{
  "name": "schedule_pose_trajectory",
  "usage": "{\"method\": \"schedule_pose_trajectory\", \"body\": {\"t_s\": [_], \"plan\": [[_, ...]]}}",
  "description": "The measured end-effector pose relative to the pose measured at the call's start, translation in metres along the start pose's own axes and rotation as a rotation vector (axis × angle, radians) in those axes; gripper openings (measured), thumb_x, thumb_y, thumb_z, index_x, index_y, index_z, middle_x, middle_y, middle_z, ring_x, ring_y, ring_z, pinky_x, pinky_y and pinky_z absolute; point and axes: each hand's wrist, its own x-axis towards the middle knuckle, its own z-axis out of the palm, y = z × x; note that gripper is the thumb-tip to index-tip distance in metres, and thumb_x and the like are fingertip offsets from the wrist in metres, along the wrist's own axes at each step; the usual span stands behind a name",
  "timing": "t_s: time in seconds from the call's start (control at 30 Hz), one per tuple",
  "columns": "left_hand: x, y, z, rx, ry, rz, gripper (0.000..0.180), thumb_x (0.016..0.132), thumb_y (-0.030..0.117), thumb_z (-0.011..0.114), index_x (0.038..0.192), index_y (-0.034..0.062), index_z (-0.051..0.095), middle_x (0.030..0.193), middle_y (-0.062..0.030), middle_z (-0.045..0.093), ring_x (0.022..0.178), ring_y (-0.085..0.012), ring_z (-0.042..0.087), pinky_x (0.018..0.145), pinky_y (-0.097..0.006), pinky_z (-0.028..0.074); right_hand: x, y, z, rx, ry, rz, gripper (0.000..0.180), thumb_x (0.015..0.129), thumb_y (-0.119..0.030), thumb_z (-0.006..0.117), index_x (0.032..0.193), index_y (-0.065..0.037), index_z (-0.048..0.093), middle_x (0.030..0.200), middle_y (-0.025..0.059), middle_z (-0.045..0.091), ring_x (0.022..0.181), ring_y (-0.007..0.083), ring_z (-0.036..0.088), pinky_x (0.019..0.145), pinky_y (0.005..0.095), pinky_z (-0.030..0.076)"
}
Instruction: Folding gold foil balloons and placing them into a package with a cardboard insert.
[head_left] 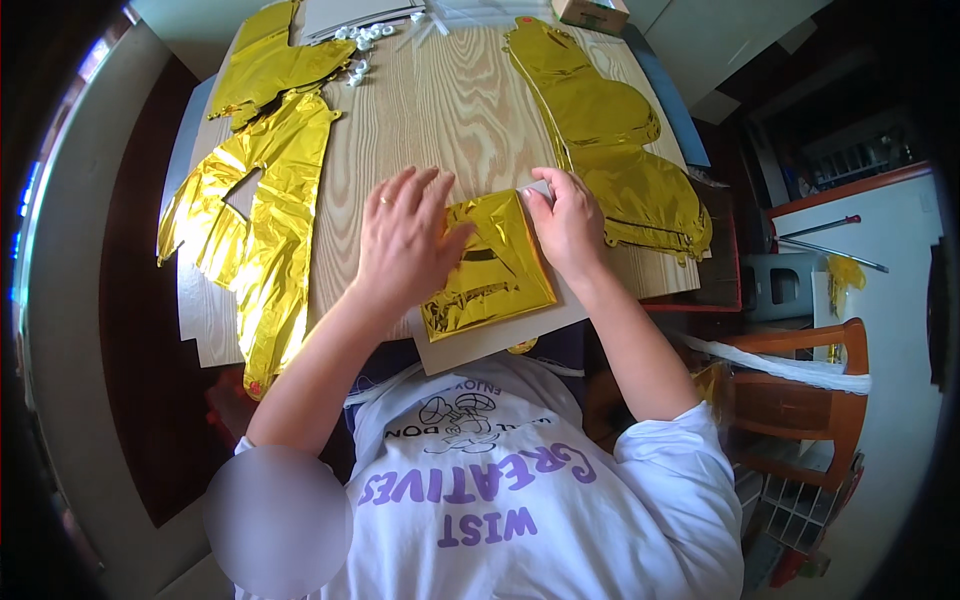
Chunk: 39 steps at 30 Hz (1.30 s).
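— Pale, swirling wood grain is displayed by the worktop. How are its two sides taken up?

— By limp gold foil, apparently uninflated balloons. On the left, a creased foil balloon with an angular opening is laid below another crumpled foil piece; on the right, a lobed foil balloon is spread, its edge bordered by a thin seam. The middle is perhaps left to them as working room.

— And the folded foil packet?

— It is laid near the worktop's front edge, before the person's chest, on a grey card. A squarish shape is formed by it, mirror-bright and wrinkled. Stiffness is probably lent by the matt card, since such thin film would easily be buckled.

— How is each grip set?

— On the left hand, the grip is opened wide, palm down over the packet's upper left; nothing is seen clasped, and the foil is presumably being flattened. On the right hand, the fingers are curled by the card's upper right corner, perhaps so that it is steadied; whether it is pinched cannot be told.

— Beyond?

— Small white rolls are clustered at the far edge, a cardboard box farther right.
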Motion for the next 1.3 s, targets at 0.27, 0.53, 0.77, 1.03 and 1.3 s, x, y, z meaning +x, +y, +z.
{"method": "schedule_pose_trajectory", "body": {"t_s": [0.27, 0.53, 0.77, 1.03, 1.3], "plan": [[-0.037, 0.013, -0.002, 0.019, -0.21, -0.019, 0.089, 0.097, 0.06, 0.053, 0.151, -0.0084, 0.037, 0.157, -0.0288, 0.037, 0.15, -0.0444, 0.031, 0.122, -0.057, 0.019, -0.024, -0.053, -0.02, -0.197, -0.241, -0.375, 0.056, 0.1, -0.027, 0.059, 0.146, 0.002, 0.047, 0.15, 0.0207, 0.049, 0.141, 0.0398, 0.042, 0.119, 0.0522, 0.028], [-0.05, 0.008, 0.003, 0.034, -0.284, 0.042, 0.097, 0.096, 0.067, 0.046, 0.153, -0.0108, 0.033, 0.162, -0.0285, 0.029, 0.153, -0.0409, 0.024, 0.124, -0.055, 0.015, -0.041, -0.018, -0.001, -0.336, -0.491, -0.343, 0.083, 0.103, -0.058, 0.042, 0.16, 0.001, 0.025, 0.168, 0.0208, 0.02, 0.157, 0.0355, 0.015, 0.125, 0.0575, 0.004], [-0.043, 0.006, -0.008, -0.103, -0.36, 0.0, 0.097, 0.097, 0.066, 0.047, 0.158, -0.0065, 0.024, 0.165, -0.0288, 0.022, 0.156, -0.0411, 0.017, 0.125, -0.052, 0.013, -0.031, -0.009, -0.014, -0.059, -0.523, -0.26, 0.084, 0.105, -0.06, 0.038, 0.161, 0.0, 0.021, 0.169, 0.0218, 0.016, 0.158, 0.0342, 0.013, 0.127, 0.0506, 0.007], [-0.047, -0.008, -0.037, -0.314, -0.344, -0.127, 0.086, 0.098, 0.052, 0.054, 0.161, 0.0016, 0.024, 0.165, -0.0213, 0.027, 0.155, -0.0368, 0.021, 0.126, -0.049, 0.014, -0.042, -0.024, -0.101, 0.418, -0.352, -0.008, 0.067, 0.108, -0.041, 0.049, 0.155, 0.005, 0.035, 0.158, 0.0261, 0.039, 0.15, 0.0342, 0.035, 0.122, 0.0402, 0.028], [-0.059, -0.033, -0.067, -0.385, -0.28, -0.2, 0.075, 0.087, 0.019, 0.068, 0.154, 0.0005, 0.037, 0.157, -0.0209, 0.04, 0.148, -0.0384, 0.034, 0.123, -0.05, 0.025, -0.083, -0.062, -0.04, -0.031, -0.444, -0.281, 0.074, 0.101, -0.041, 0.058, 0.158, -0.004, 0.03, 0.164, 0.0281, 0.022, 0.151, 0.0466, 0.026, 0.121, 0.0618, 0.018]]}}
